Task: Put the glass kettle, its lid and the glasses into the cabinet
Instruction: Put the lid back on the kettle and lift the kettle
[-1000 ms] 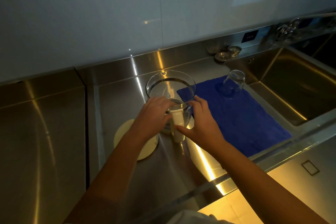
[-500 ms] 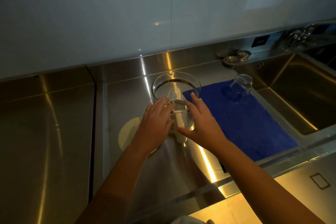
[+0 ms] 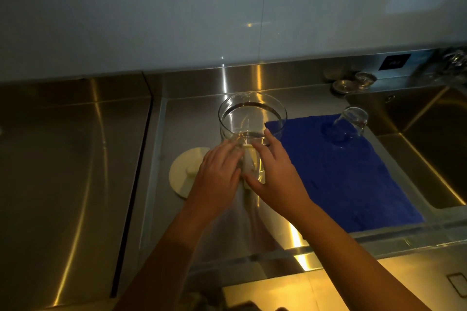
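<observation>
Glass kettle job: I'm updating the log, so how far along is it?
Nothing looks stored yet, and no cabinet is in view. In hand: the left hand and right hand touch the glass kettle on its near side. Still to go: the kettle, the lid lying beside it, and one glass upside down on the blue towel.

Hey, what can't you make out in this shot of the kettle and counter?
Head view only:
- kettle handle: mostly covered by the left hand and right hand, so the grip is unclear.
- lid: its right part hidden under the left hand.
- tap: blurred, cut by the right edge.
- small metal pieces: too small to identify.
- cabinet: out of frame.
</observation>
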